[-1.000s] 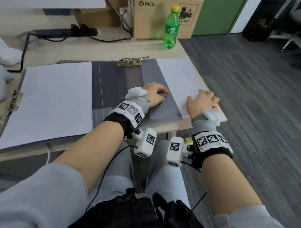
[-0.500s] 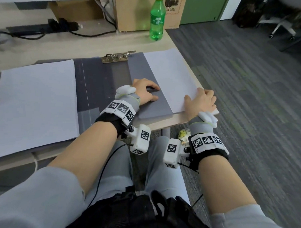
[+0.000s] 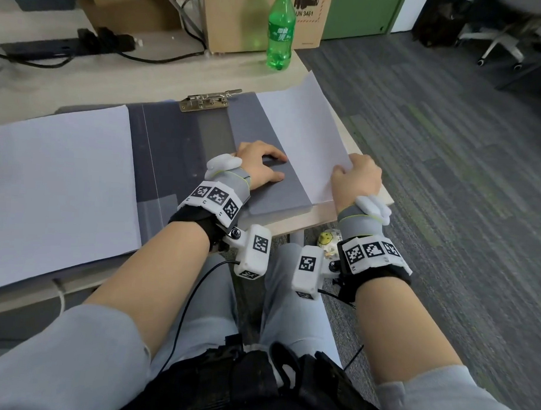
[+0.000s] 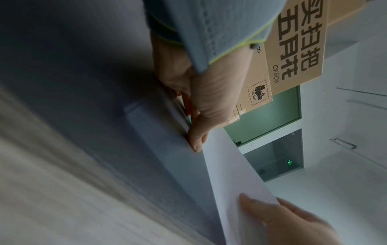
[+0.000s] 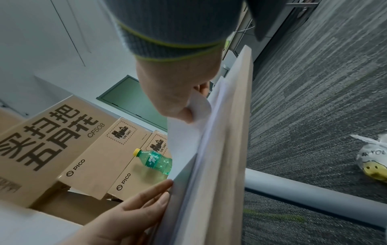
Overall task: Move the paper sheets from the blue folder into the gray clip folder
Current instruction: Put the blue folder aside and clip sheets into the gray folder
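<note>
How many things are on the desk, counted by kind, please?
Paper stacks: 2, one at left and one at right, which the right hand grips.
Folders: 1 clearly seen, gray, under the left hand.
Bottles: 1, green.
Cardboard boxes: at least 2.
Power strips: 1.
Total: 7.

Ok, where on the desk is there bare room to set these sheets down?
Bare: the open folder's dark middle panel, between the left paper stack and the left hand, below the metal clip; also the desk strip between clip and power strip. Crowded: the right edge, where the right hand pinches the paper sheets.
</note>
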`<state>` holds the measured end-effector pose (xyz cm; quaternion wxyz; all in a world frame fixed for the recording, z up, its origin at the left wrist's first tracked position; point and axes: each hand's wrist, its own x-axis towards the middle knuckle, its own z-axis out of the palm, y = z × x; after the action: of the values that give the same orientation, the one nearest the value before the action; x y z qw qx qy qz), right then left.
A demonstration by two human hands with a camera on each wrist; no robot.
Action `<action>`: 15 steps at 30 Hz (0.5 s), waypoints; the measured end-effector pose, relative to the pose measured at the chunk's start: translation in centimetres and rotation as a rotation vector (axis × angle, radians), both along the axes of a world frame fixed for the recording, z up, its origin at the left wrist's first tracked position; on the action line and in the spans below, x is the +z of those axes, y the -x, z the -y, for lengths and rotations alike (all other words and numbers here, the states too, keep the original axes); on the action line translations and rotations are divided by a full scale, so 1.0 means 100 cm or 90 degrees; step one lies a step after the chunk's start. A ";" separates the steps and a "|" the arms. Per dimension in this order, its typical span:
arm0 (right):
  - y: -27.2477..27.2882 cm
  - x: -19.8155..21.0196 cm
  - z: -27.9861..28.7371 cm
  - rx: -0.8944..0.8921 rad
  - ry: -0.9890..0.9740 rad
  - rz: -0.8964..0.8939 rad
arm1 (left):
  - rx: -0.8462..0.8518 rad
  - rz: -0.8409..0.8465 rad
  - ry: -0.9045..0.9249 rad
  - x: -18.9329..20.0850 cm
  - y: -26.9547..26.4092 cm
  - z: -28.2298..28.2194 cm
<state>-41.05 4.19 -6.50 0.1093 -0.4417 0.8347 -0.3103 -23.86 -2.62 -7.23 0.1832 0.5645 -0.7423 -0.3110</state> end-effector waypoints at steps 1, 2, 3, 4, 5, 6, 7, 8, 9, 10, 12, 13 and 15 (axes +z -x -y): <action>-0.002 0.002 0.000 0.004 0.003 0.009 | -0.001 -0.001 -0.003 0.000 0.000 0.000; -0.003 0.005 -0.001 0.004 0.007 0.019 | -0.003 -0.003 -0.004 0.000 0.000 0.000; -0.005 0.008 -0.002 0.010 0.016 0.022 | -0.005 -0.006 -0.005 0.000 0.000 0.000; -0.005 0.010 -0.002 0.016 0.020 0.022 | -0.008 -0.007 -0.004 0.000 -0.001 0.000; -0.007 0.014 -0.003 0.027 0.025 0.012 | -0.010 -0.009 -0.004 0.000 -0.001 -0.001; -0.009 0.019 -0.004 0.034 0.022 -0.002 | -0.011 -0.012 -0.006 0.000 -0.002 -0.001; -0.011 0.024 -0.005 0.044 0.023 -0.018 | -0.011 -0.015 -0.010 0.001 -0.003 -0.001; -0.013 0.029 -0.004 0.052 0.027 -0.034 | -0.011 -0.018 -0.012 0.002 -0.003 -0.001; -0.015 0.034 -0.004 0.063 0.031 -0.054 | -0.013 -0.023 -0.012 0.003 -0.004 -0.001; -0.018 0.039 -0.003 0.077 0.033 -0.079 | -0.016 -0.037 -0.015 0.002 -0.004 0.000; -0.024 0.048 -0.004 0.104 0.054 -0.123 | -0.020 -0.083 -0.030 0.003 -0.004 0.001; -0.026 0.054 -0.005 0.118 0.070 -0.145 | -0.024 -0.095 -0.032 0.004 -0.005 0.000; -0.027 0.063 -0.005 0.133 0.105 -0.193 | -0.039 -0.095 -0.033 0.004 -0.006 0.001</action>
<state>-38.34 4.66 -0.16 -0.0224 -0.5750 0.7629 -0.2947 -23.28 -2.70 -6.84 0.2139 0.5214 -0.7350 -0.3769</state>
